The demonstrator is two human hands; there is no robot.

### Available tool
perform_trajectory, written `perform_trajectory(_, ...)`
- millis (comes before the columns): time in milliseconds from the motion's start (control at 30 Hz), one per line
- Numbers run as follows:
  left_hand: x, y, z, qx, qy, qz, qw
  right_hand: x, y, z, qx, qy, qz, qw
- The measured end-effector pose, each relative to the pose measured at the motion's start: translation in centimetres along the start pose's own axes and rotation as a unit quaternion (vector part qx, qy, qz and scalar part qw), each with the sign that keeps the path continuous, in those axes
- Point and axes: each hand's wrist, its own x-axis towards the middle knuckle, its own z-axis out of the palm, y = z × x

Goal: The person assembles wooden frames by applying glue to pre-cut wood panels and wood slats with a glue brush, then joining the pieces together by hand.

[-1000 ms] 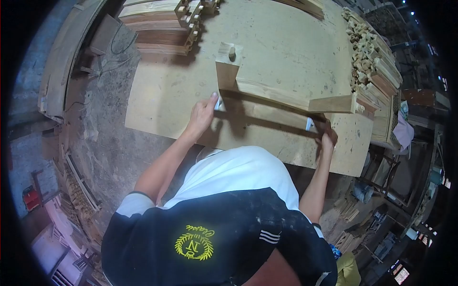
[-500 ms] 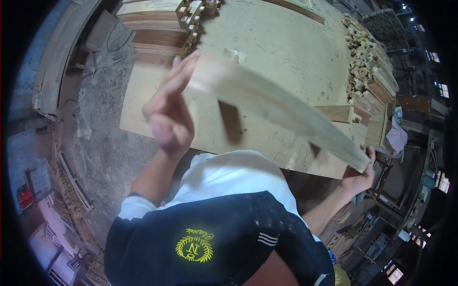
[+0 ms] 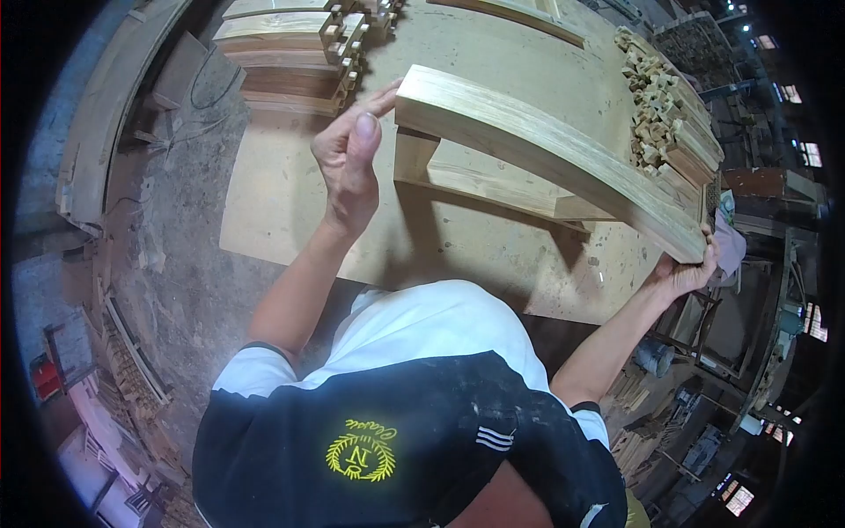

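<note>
A pale wooden frame (image 3: 528, 141) with two long rails and short crosspieces is tilted over the board-topped table (image 3: 290, 202). At its right end, my right hand (image 3: 687, 273) is closed round the wood, fingers at the end of the near-facing rail. My left hand (image 3: 352, 158) is beside the frame's left end, fingers stretched out and thumb raised, with the fingertips against or just behind the corner. Part of those fingertips is hidden by the wood. Shadows of the frame fall on the table below it.
Stacked notched wooden pieces (image 3: 290, 53) lie at the table's back left. A long pile of jointed wood (image 3: 660, 123) lines its right side. Another wooden piece (image 3: 519, 18) lies at the far edge. A pinkish cloth (image 3: 728, 242) hangs at the right.
The frame has turned, so its second rail and crosspieces show, and its left end has moved right. My left hand has moved right and up with it; my right hand has moved slightly right and up.
</note>
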Motion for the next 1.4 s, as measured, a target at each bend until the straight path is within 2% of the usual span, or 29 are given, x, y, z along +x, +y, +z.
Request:
perform_trajectory(133, 2.8, -0.5, 1.9, 0.026, 0.032, -0.005, 0.999, 2.0, 2.2, -0.5, 0.003, -0.021, -0.005, 1.0)
perform_trajectory(233, 4.0, -0.9, 3.8, 0.088, -0.04, -0.058, 0.994, 2.4, 3.0, 0.4, -0.063, 0.024, 0.022, 0.998)
perform_trajectory(333, 4.9, -4.2, 4.2, 0.106, -0.047, 0.086, 0.99, 2.9, 4.4, 1.8, -0.083, 0.05, 0.037, 0.995)
perform_trajectory(367, 4.7, -5.0, 5.2, 0.042, -0.014, 0.023, 0.999, 3.6, 4.8, 1.5, -0.092, 0.058, 0.038, 0.993)
perform_trajectory(400, 5.1, -5.7, 4.9, 0.097, -0.028, 0.067, 0.993, 4.1, 5.6, 1.1, -0.094, 0.064, 0.044, 0.993)
perform_trajectory(467, 4.5, -7.5, 6.1, 0.063, -0.011, 0.07, 0.995, 4.8, 5.5, 0.4, -0.093, 0.065, 0.064, 0.992)
perform_trajectory(567, 4.2, -7.1, 7.9, 0.059, 0.005, 0.05, 0.997, 7.0, 5.4, -1.3, -0.104, 0.041, 0.065, 0.992)
perform_trajectory(633, 4.1, -7.4, 7.8, 0.114, -0.004, 0.081, 0.99, 7.8, 5.9, -1.7, -0.13, 0.033, 0.075, 0.988)
perform_trajectory(767, 3.7, -7.9, 8.4, 0.078, -0.021, 0.059, 0.995, 7.8, 6.7, -2.6, -0.067, 0.02, 0.076, 0.995)
perform_trajectory(800, 4.2, -7.9, 8.5, 0.106, -0.031, 0.079, 0.991, 7.8, 7.3, -2.5, -0.06, 0.022, 0.077, 0.995)
perform_trajectory(867, 3.5, -8.2, 8.3, 0.114, -0.024, 0.058, 0.991, 7.8, 7.1, -3.5, -0.043, 0.013, 0.098, 0.994)
perform_trajectory(933, 3.6, -5.4, 9.8, 0.096, -0.018, 0.03, 0.995, 8.3, 6.1, -3.6, -0.065, 0.019, 0.085, 0.994)
perform_trajectory(967, 4.1, -5.0, 9.8, 0.105, -0.05, 0.037, 0.993, 8.5, 5.3, -3.6, -0.076, 0.023, 0.079, 0.994)
perform_trajectory(1033, 5.5, -1.7, 7.9, 0.232, -0.171, 0.06, 0.956, 7.9, 4.2, -2.8, -0.086, 0.034, 0.06, 0.994)
perform_trajectory(1100, 8.7, 1.4, 8.0, 0.153, -0.192, 0.101, 0.964, 7.2, 3.7, -2.7, -0.089, 0.024, 0.066, 0.994)
perform_trajectory(1167, 13.3, 8.2, 10.3, 0.209, -0.163, 0.189, 0.946, 6.6, 4.1, -2.1, -0.063, 0.027, 0.085, 0.994)
perform_trajectory(1233, 15.7, 13.8, 13.6, 0.31, -0.202, 0.276, 0.887, 6.2, 4.0, -2.0, -0.035, 0.045, 0.092, 0.994)
perform_trajectory(1267, 15.4, 15.7, 15.4, 0.364, -0.205, 0.23, 0.879, 6.1, 4.1, -2.0, -0.029, 0.043, 0.091, 0.994)
perform_trajectory(1300, 14.9, 16.4, 17.1, 0.409, -0.213, 0.183, 0.868, 5.6, 4.1, -2.1, -0.026, 0.05, 0.087, 0.995)
perform_trajectory(1333, 13.9, 15.6, 17.7, 0.587, -0.314, 0.223, 0.712, 5.2, 3.8, -1.6, -0.008, 0.052, 0.085, 0.995)
perform_trajectory(1400, 10.1, 6.4, 19.7, 0.609, -0.298, 0.173, 0.714, 5.6, 3.3, -1.2, 0.004, 0.051, 0.102, 0.994)
